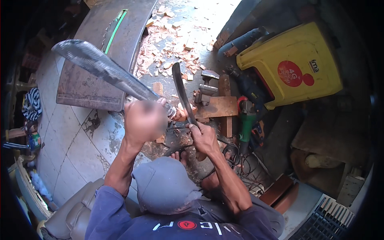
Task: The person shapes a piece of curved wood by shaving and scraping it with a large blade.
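Note:
My left hand (145, 122), partly blurred, is closed near the base of a machete with a broad grey blade (96, 70) that slants up to the far left. At its near end, right of that hand, is a reddish wooden handle (181, 115). My right hand (205, 140) grips a narrower, dark curved knife (180, 84), its blade pointing up and away. The knife crosses right by the wooden handle; whether the edge touches it I cannot make out. Part of the knife's own grip shows below my right hand.
A metal vise (207, 88) and wooden blocks (220, 107) lie just ahead. To the right are a green angle grinder (247, 126), tangled cables (240, 160) and a yellow plastic stool (296, 92) on its side. Wood chips (164, 52) cover the far floor; a dark metal panel (90, 86) stands left.

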`<state>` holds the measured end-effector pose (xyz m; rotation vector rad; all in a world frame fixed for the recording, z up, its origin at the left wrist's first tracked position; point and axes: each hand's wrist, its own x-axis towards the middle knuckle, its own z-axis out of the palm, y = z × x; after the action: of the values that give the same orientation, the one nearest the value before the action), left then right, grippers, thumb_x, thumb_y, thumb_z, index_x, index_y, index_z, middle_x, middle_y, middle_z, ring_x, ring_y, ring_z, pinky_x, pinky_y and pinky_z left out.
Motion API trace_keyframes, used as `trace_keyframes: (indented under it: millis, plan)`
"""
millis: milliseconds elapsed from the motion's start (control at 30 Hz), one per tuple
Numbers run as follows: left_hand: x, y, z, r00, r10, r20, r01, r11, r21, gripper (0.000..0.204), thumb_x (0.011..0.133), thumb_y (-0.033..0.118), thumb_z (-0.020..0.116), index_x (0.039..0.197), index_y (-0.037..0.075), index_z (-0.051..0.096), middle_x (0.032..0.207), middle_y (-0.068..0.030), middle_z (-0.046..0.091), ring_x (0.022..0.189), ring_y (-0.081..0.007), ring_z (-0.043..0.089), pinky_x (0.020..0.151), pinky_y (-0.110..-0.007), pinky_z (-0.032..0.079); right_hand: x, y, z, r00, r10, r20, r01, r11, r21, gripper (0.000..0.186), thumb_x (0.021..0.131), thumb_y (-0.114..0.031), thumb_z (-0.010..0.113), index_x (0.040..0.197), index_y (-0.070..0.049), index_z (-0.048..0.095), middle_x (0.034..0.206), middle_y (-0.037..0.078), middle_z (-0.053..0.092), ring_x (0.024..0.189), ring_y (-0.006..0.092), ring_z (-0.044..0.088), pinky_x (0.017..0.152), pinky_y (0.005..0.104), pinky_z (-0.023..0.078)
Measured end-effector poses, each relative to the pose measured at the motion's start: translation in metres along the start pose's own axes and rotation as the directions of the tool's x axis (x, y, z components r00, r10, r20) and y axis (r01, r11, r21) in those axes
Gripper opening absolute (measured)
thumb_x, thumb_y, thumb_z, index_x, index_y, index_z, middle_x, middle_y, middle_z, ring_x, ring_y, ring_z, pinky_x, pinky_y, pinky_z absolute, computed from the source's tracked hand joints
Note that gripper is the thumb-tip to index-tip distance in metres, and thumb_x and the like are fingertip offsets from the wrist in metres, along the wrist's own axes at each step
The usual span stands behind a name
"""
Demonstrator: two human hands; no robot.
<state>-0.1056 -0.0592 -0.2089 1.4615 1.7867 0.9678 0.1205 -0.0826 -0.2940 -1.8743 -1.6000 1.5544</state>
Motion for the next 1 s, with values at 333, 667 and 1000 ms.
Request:
trace_keyframes:
  millis: [333, 667, 1000]
  plan:
    - [-0.007, 0.0, 0.006, 0.995, 0.089, -0.043, -0.088, 0.996, 0.03, 0.021, 0.094, 0.017, 0.075, 0.095, -0.004, 0.079, 0.069, -0.0155, 0.074, 0.051, -0.0138, 0.067, 0.048, -0.029, 0.045, -0.004, 0.011, 0.022, 0.847, -0.468, -0.252, 0.318, 0.826, -0.465, 0.015, 0.092, -0.012, 0.065, 0.102, -0.002, 0.067, 0.084, 0.023, 0.071, 0.071, 0.0437, 0.07, 0.062, 0.0532, 0.057]
    - [-0.009, 0.01, 0.009, 0.982, 0.188, -0.034, -0.187, 0.982, 0.03, 0.018, 0.092, 0.015, 0.076, 0.096, -0.002, 0.079, 0.065, -0.0171, 0.069, 0.051, -0.0225, 0.067, 0.05, -0.035, 0.047, 0.003, 0.018, 0.021, 0.935, -0.286, -0.208, 0.242, 0.946, -0.214, 0.022, 0.099, -0.02, 0.059, 0.101, -0.002, 0.071, 0.074, 0.021, 0.068, 0.069, 0.0408, 0.071, 0.062, 0.0486, 0.054]
    - [-0.012, -0.02, 0.007, 0.924, -0.087, -0.373, 0.02, 0.984, -0.179, 0.042, 0.089, 0.001, 0.066, 0.13, -0.009, 0.066, 0.096, -0.016, 0.078, 0.08, -0.0171, 0.073, 0.071, -0.032, 0.057, -0.024, 0.005, 0.03, 0.87, -0.383, -0.31, 0.34, 0.922, -0.183, 0.029, 0.097, -0.009, 0.06, 0.123, 0.001, 0.065, 0.09, 0.026, 0.07, 0.081, 0.0399, 0.072, 0.073, 0.0489, 0.057]
